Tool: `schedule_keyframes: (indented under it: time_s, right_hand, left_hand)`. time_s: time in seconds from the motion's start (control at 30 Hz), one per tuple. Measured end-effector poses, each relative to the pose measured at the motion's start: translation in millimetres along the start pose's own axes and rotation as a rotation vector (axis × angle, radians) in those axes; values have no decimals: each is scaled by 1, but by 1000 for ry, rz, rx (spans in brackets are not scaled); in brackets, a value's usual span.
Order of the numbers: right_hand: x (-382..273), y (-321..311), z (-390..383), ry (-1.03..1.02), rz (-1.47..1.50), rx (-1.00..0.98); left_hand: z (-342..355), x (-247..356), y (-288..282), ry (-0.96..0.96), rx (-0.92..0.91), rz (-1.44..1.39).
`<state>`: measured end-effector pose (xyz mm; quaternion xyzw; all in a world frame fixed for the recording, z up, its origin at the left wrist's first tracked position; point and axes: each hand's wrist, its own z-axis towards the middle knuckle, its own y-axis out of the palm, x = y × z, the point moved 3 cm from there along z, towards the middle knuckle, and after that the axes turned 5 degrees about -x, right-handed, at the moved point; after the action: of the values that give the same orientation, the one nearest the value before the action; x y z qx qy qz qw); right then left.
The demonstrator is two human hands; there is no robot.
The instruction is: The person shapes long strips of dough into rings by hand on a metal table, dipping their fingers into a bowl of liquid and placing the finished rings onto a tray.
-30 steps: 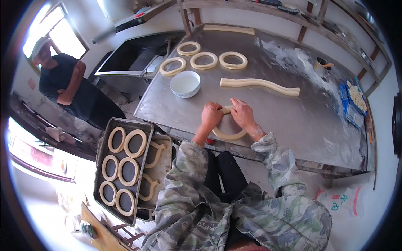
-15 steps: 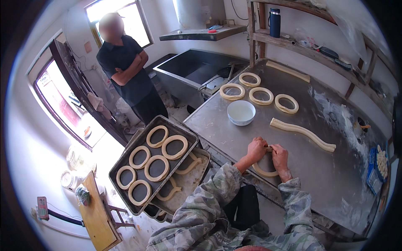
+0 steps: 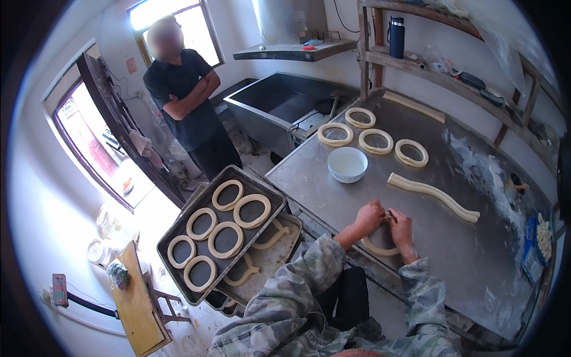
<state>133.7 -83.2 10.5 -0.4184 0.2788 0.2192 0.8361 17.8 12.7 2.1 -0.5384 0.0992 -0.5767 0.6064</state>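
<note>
Both my hands are at a dough ring point(image 3: 380, 249) on the steel table point(image 3: 452, 256). The fingers of my left hand point(image 3: 368, 220) and my right hand point(image 3: 401, 229) pinch together at the top of the ring, hiding the part they grip. Just behind them stands a white bowl point(image 3: 347, 160) of clear liquid. To the right lies a long, wavy doubled dough strip point(image 3: 434, 193). Several finished rings point(image 3: 376, 134) lie farther back, beside a flat dough strip point(image 3: 414, 105) at the rear edge.
At left, a dark tray point(image 3: 259, 181) of dough rings overlaps a lower tray point(image 3: 279, 253). A person point(image 3: 187, 107) stands with arms crossed beside a steel vat point(image 3: 273, 101). At right are spilled flour point(image 3: 473, 163), a blue scale point(image 3: 532, 259) with dough bits, and a wooden shelf point(image 3: 440, 71).
The view has swung left, bringing the person and doorway farther into frame. My hands stay at the same ring, their fingers shifting slightly at its pinched top.
</note>
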Motion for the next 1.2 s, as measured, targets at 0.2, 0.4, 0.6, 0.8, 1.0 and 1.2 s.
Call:
schedule_keyframes:
  time_s: [0.2,0.4,0.6,0.8,1.0,1.2]
  right_hand:
    - [0,2,0,9,-9,-21]
    - [0,-2,-2,2,-30,-53]
    - [12,-14,-16,-15,-136,-76]
    - [-1,-11,-13,-132,-204,-150]
    - [6,-10,-6,-57,-206,-194]
    - [-3,-12,2,-63,-115,-184]
  left_hand:
    - [2,7,1,1,-11,32]
    - [-1,21,-3,-61,55,37]
    - [5,22,0,77,-94,132]
    - [10,11,2,21,-136,158]
    - [23,13,2,-87,-222,18]
    - [22,-7,11,-118,-152,-80]
